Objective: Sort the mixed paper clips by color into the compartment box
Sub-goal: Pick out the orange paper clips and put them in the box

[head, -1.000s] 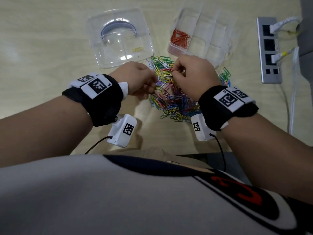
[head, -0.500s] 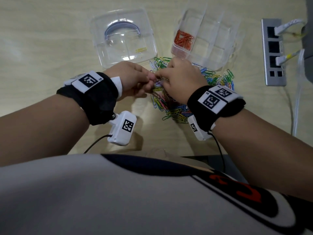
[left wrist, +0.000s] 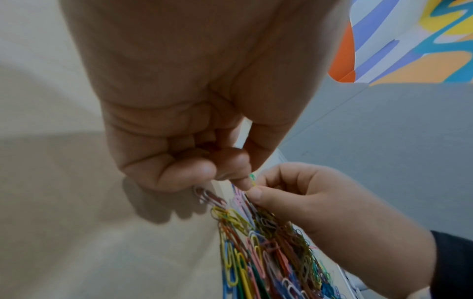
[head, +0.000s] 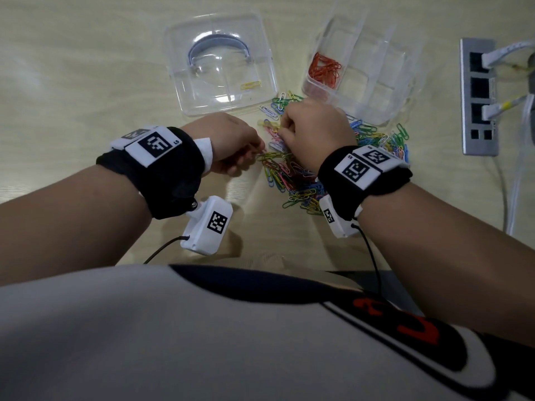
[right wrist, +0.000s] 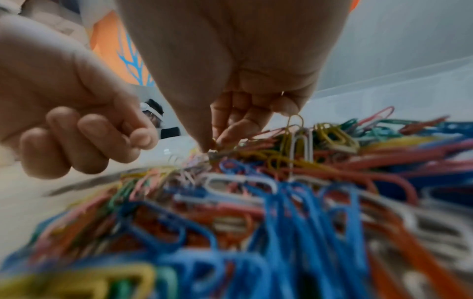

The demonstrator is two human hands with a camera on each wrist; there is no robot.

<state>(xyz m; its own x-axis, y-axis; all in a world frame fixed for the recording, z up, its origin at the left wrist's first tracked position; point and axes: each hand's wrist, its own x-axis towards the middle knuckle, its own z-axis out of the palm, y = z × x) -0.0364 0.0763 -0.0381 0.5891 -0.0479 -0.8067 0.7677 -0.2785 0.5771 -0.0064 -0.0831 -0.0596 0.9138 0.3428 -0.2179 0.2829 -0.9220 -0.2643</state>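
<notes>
A heap of mixed paper clips [head: 301, 172] lies on the wooden table in front of the clear compartment box [head: 385, 82]. One near-left compartment holds orange clips [head: 324, 69]. My left hand [head: 259, 150] is at the heap's left edge with curled fingers. In the left wrist view its thumb and forefinger [left wrist: 243, 180] pinch a small green-yellow clip [left wrist: 252, 179]. My right hand [head: 282, 131] hovers over the heap, fingertip to fingertip with the left. Its thumb and forefinger [right wrist: 213, 144] pinch a clip at the top of the heap [right wrist: 281, 192].
The box's clear lid [head: 202, 94] lies at the back left, with one yellow clip [head: 250, 84] on it. A grey power strip [head: 479, 99] with plugged cables [head: 515, 175] sits at the right. The table's front edge [head: 260, 260] is against my body.
My right hand has shifted left over the heap to meet the left hand. Both stay close together at the heap's left side.
</notes>
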